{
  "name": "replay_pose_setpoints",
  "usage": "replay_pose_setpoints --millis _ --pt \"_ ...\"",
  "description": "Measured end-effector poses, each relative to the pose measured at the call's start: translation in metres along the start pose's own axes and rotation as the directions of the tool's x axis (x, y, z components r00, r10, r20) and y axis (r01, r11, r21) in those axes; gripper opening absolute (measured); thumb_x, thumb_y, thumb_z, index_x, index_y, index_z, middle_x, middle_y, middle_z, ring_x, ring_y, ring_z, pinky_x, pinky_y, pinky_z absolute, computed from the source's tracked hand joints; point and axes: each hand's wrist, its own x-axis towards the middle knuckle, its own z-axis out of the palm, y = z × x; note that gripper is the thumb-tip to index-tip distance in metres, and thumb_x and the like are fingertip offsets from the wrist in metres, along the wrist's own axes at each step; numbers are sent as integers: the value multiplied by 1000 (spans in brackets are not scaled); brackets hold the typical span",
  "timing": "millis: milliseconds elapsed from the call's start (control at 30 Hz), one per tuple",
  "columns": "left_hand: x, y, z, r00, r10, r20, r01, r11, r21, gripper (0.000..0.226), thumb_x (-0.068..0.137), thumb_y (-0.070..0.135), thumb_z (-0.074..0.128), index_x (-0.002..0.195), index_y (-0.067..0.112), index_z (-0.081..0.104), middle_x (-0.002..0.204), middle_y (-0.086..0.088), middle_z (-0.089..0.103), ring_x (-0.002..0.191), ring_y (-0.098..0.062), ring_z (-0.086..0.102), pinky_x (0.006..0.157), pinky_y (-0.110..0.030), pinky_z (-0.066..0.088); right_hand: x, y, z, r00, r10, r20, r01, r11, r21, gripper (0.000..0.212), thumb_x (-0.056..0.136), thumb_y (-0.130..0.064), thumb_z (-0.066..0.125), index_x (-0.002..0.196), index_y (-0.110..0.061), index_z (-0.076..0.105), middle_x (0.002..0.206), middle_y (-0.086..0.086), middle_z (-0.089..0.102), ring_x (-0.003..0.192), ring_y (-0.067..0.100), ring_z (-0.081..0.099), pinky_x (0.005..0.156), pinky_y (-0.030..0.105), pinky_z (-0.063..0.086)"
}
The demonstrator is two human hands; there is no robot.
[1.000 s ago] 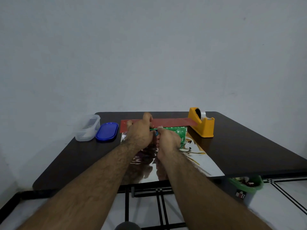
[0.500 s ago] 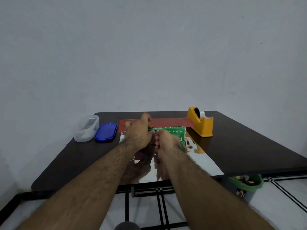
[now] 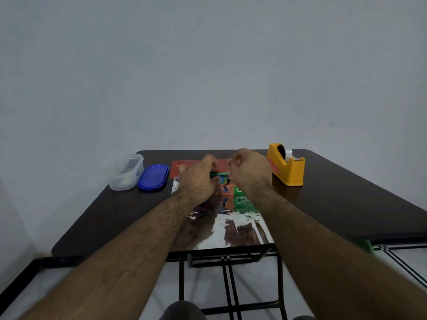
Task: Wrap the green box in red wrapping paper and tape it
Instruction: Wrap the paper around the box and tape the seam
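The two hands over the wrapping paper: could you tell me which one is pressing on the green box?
The left hand, fingers down on the green box; the right hand is raised, curled, nearer the yellow tape dispenser.

Right side: yellow plastic tape dispenser (image 3: 286, 168) blocks the far-right lane. Left: clear plastic tub (image 3: 126, 172) and blue oval lid (image 3: 153, 176) side by side. Dark tabletop (image 3: 346, 204) open near right.

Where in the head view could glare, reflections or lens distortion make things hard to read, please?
Head view: the wrapping paper has a shiny silver side mirroring the forearms and the green box; the wide angle bows the table edges; lighting is dim and flat; the right hand looks slightly soft.
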Motion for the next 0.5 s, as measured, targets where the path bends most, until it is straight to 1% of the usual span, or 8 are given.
replay_pose_setpoints --millis 33,67,133,167,200,267,367,500 --pt "0 0 0 1000 -2 6 2 1000 -2 35 95 27 73 120 33 49 113 14 75 109 -17 68 105 -46 26 8 6 3 998 -63 21 63 998 -11 15 98 -34 65 95 -25 77 89 -5 72 86 18 66 72 33 55" --pt "0 -1 0 1000 -3 8 3 1000 -5 35 95 27 73 119 33 48 111 14 75 109 -17 68 105 -47 26 15 11 5 990 -118 75 121 992 -28 16 97 -33 67 101 -28 81 94 -5 73 95 19 67 80 37 57" --pt "1 -1 1 1000 -2 3 2 1000 -13 36 94 27 74 119 34 49 109 15 75 107 -16 69 106 -47 27 24 21 9 955 -209 212 236 966 -107 18 96 -36 69 108 -32 82 94 -8 63 107 22 59 91 42 52" --pt "1 -1 2 1000 1 -1 -1 1000 -16 36 94 27 74 119 33 49 109 15 74 106 -16 69 107 -47 28 26 25 11 937 -247 247 288 947 -145 19 97 -38 69 110 -33 82 90 -11 56 108 23 55 92 43 49" --pt "1 -1 2 1000 6 -8 -6 1000 -21 36 94 28 74 119 33 49 108 15 74 106 -15 68 108 -48 30 26 29 13 928 -276 252 322 933 -163 19 98 -40 69 111 -33 81 84 -14 49 106 23 52 91 44 47" --pt "0 -2 2 1000 8 -19 -8 1000 -30 35 94 29 75 118 33 50 107 16 73 106 -14 68 110 -49 30 25 38 18 928 -310 205 341 930 -140 20 97 -44 69 108 -32 82 77 -16 42 97 20 47 87 44 45" --pt "-1 -5 4 1000 9 -25 -10 999 -33 35 94 31 76 117 34 50 106 17 72 105 -12 68 112 -50 29 20 50 23 941 -305 144 317 946 -63 28 97 -54 67 106 -33 82 78 -12 47 92 19 47 83 43 42" --pt "-1 -5 4 999 22 -31 -23 999 -23 33 94 33 76 114 35 50 104 19 71 104 -11 68 111 -49 29 16 56 25 946 -305 109 318 938 -135 36 95 -64 61 106 -36 81 86 -10 52 96 17 46 84 42 34"
